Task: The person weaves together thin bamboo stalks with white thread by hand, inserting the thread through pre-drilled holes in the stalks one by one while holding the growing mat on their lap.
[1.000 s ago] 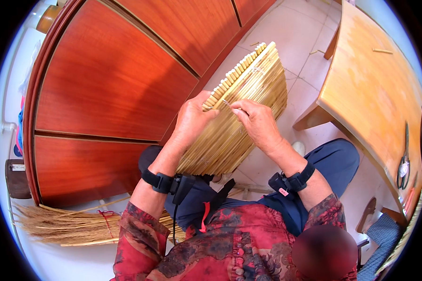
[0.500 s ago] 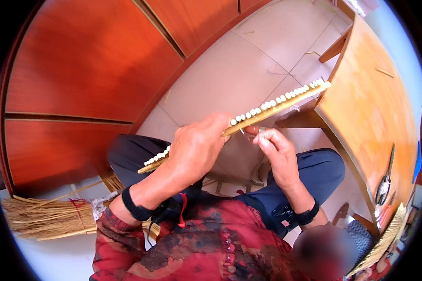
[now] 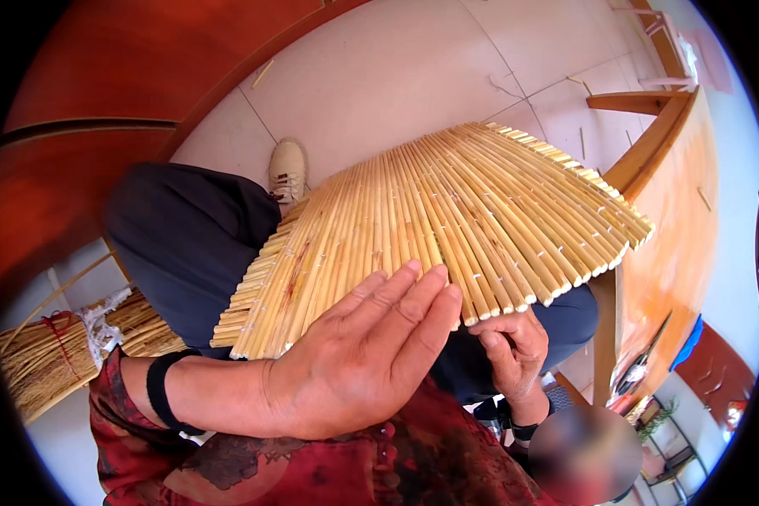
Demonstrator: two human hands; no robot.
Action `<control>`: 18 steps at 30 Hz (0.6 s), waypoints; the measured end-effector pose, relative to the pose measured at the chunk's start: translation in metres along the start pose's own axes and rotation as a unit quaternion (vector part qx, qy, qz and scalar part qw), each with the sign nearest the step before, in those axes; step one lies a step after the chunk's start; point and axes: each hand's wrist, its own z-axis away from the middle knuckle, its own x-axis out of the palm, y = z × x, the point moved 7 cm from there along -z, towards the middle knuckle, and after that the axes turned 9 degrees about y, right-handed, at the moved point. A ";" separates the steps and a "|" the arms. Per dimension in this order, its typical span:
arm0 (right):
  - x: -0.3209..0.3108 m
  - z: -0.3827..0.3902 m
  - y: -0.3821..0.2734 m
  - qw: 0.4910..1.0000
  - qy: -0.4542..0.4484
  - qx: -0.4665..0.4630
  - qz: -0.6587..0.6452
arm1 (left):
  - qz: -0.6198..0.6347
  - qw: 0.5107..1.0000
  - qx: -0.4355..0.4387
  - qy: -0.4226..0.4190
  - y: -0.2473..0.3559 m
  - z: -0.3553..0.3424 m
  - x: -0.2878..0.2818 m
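A mat of straight yellow stalks [image 3: 430, 211] lies across my lap with its broad face in view. The stalks sit side by side, and rows of small white stitches cross them. Pale cut ends line the near edge. My left hand [image 3: 363, 358] rests flat there, fingers stretched out over the stalks and touching them. To its right, my right hand [image 3: 514, 350] has its fingers curled at the mat's near edge, partly beneath it. The tips of those fingers are hidden by the stalks, so anything small in them does not show.
At the left lies a bundle of thin stalks [image 3: 46, 363] tied with red string. A wooden table [image 3: 666, 261] with scissors [image 3: 637, 368] on it stands at the right. The red-brown cabinet [image 3: 76, 177] rises at the far left. Stalk bits lie on the tiled floor [image 3: 379, 76].
The mat has turned from edge-on to show its broad face. My left hand has gone from gripping it to lying flat on it; my right hand has moved lower, toward me.
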 end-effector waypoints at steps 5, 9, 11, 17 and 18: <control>-0.004 0.003 0.000 0.998 0.021 0.058 0.011 | 0.034 0.999 0.012 -0.003 -0.002 -0.001 -0.006; -0.002 0.000 -0.004 0.999 0.020 0.031 0.021 | 0.041 0.999 0.020 0.002 -0.002 -0.004 -0.009; -0.001 -0.009 -0.009 0.999 0.031 0.016 0.028 | 0.031 0.999 0.014 0.005 -0.005 -0.004 -0.007; 0.005 -0.034 0.000 0.999 0.036 0.033 0.024 | 0.018 1.000 -0.018 0.006 -0.024 -0.034 0.004; 0.003 -0.039 0.003 0.997 0.074 -0.010 -0.007 | 0.029 0.999 -0.042 0.000 -0.026 -0.044 0.006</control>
